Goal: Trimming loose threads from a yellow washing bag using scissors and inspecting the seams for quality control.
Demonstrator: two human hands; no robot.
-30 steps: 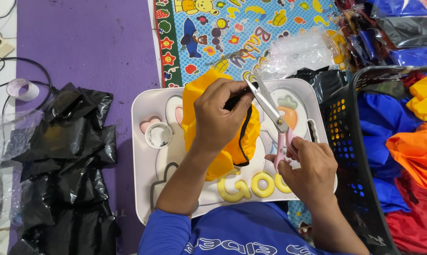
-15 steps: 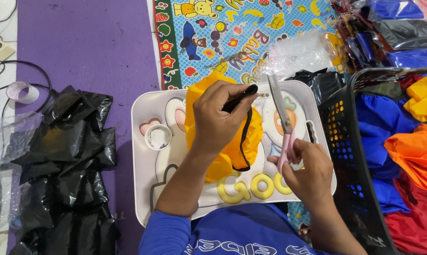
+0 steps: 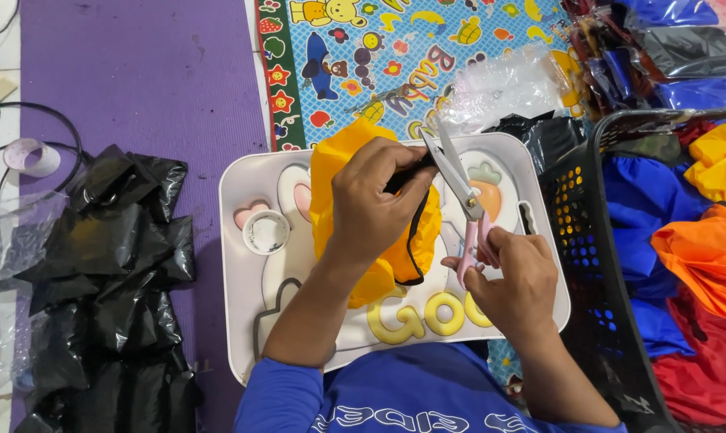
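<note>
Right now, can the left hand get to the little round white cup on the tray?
Probably yes. The left hand presses the yellow cloth, and the small round white cup sits just beside it on the white tray with nothing between them. It would have to let go of the cloth first.

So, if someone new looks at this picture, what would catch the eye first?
Probably the bright yellow cloth on the white lap tray in the middle, pressed under the left hand. The right hand holds pink-handled scissors, blades open at the cloth's black strap. A black basket of blue, orange and red fabric sits at the right, a heap of black plastic bags at the left.
</note>
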